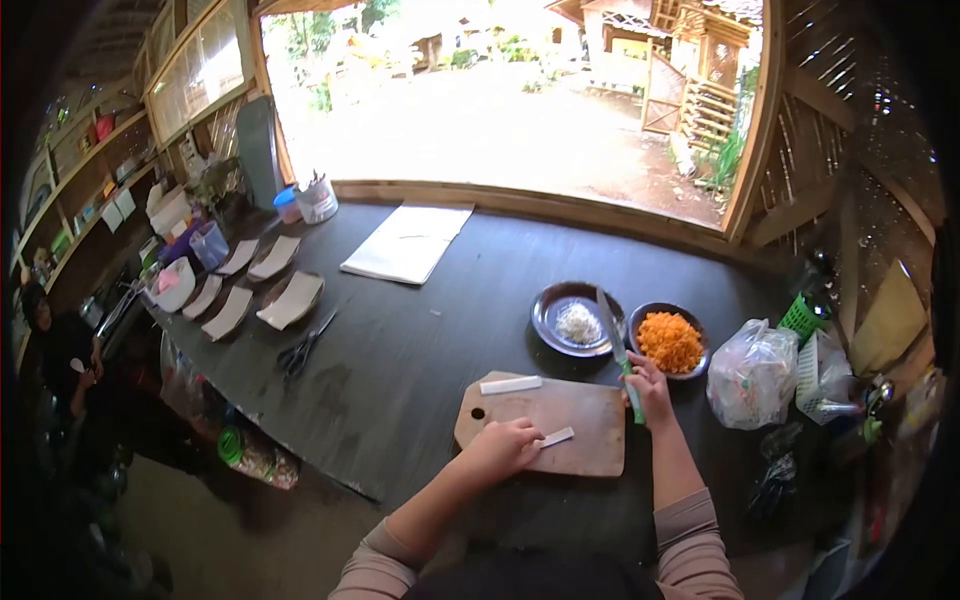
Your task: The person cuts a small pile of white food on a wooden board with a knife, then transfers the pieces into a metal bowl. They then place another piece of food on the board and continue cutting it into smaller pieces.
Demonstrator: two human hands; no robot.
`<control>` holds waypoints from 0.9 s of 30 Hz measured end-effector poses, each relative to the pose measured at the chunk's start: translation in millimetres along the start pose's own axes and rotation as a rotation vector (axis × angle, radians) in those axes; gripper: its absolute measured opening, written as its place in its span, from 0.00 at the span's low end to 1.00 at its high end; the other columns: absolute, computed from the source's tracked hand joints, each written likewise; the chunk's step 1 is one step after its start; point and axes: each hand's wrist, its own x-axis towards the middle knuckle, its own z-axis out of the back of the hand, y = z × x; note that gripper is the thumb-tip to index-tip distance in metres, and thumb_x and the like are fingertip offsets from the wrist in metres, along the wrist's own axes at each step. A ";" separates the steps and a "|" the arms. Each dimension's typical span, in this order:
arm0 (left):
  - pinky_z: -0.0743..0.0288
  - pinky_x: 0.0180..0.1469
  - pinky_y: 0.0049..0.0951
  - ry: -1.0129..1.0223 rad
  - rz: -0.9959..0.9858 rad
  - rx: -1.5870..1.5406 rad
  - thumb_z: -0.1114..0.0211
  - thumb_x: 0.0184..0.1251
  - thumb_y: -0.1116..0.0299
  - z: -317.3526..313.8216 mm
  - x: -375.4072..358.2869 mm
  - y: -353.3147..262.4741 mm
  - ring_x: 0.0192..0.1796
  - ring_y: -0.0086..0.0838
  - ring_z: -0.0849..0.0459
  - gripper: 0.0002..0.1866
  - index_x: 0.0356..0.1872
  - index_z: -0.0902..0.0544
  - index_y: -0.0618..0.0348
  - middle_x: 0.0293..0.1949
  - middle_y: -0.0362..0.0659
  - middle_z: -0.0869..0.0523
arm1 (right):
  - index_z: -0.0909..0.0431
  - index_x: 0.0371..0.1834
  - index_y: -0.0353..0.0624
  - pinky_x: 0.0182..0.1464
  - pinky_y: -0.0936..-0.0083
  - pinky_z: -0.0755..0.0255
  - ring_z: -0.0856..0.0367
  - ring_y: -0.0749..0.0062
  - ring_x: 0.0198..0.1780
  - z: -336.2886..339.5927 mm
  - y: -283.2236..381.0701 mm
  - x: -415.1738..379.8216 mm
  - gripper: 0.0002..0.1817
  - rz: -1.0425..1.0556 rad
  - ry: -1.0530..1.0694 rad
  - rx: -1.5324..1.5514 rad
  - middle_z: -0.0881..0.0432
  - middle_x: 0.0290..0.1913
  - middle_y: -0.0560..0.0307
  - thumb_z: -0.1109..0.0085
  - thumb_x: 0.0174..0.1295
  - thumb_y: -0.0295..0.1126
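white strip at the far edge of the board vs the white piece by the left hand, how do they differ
The far strip looks wider, and more of it shows, than the near piece. The far strip lies untouched, while the near piece is at the fingertips of the left hand. Both are white and lie on the cutting board.

Left sleeve (372,572) and right sleeve (692,548) dusty pink, creased, grey-brown toward cuffs (684,506); black cloth (530,584) between.

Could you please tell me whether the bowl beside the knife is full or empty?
The bowl is full: orange shreds are heaped across it, nearly to its rim.
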 end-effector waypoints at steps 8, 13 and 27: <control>0.34 0.47 0.39 -0.037 0.001 0.216 0.33 0.63 0.62 -10.4 -8.4 -10.7 0.48 0.30 0.18 0.07 0.37 0.12 0.49 0.43 0.33 0.14 | 0.28 0.67 0.41 0.26 0.80 0.27 0.23 0.77 0.25 -2.2 7.0 0.6 0.26 -0.032 0.002 -0.010 0.21 0.37 0.54 0.48 0.63 0.24; 0.33 0.52 0.41 -0.058 0.040 0.287 0.35 0.64 0.60 -10.0 -5.8 -17.3 0.53 0.31 0.19 0.07 0.38 0.12 0.47 0.48 0.34 0.16 | 0.29 0.68 0.41 0.26 0.80 0.28 0.23 0.77 0.25 -2.5 4.1 2.9 0.26 -0.014 0.042 -0.010 0.21 0.38 0.54 0.48 0.64 0.24; 0.22 0.41 0.42 0.178 -0.053 0.156 0.37 0.68 0.61 -14.3 49.5 -15.3 0.38 0.42 0.15 0.09 0.41 0.10 0.49 0.39 0.41 0.15 | 0.29 0.67 0.42 0.26 0.80 0.27 0.22 0.76 0.26 1.2 6.9 5.8 0.25 -0.043 0.042 -0.040 0.20 0.37 0.54 0.48 0.64 0.25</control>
